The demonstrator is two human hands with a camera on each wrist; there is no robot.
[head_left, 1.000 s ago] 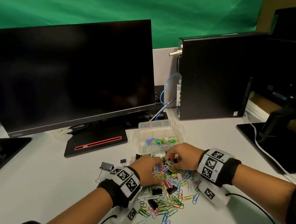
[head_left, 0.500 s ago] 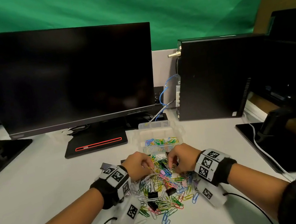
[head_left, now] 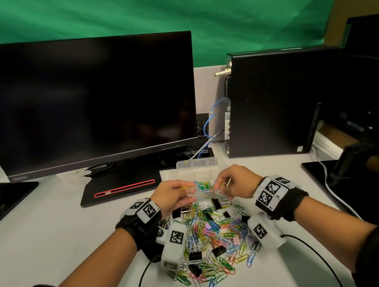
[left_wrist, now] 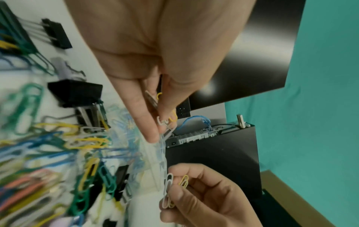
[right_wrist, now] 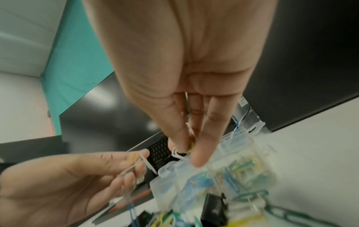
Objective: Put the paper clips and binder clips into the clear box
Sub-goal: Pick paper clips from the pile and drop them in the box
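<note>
The near wall of the clear box (head_left: 197, 166) is partly hidden behind both hands, and in the wrist views the box and the pile are blurred, so single clips are hard to count. The left hand (head_left: 173, 196) pinches a few paper clips (left_wrist: 167, 121), white and yellow, and the right hand (head_left: 234, 180) pinches some also, both just over the box, whose long axis runs left to right. The loose pile of paper clips (head_left: 210, 241) with black binder clips (head_left: 195, 256) lies on the bench (head_left: 50, 238) between the wrists; a monitor (head_left: 79, 105) and a computer case (head_left: 273, 103) stand behind.
</note>
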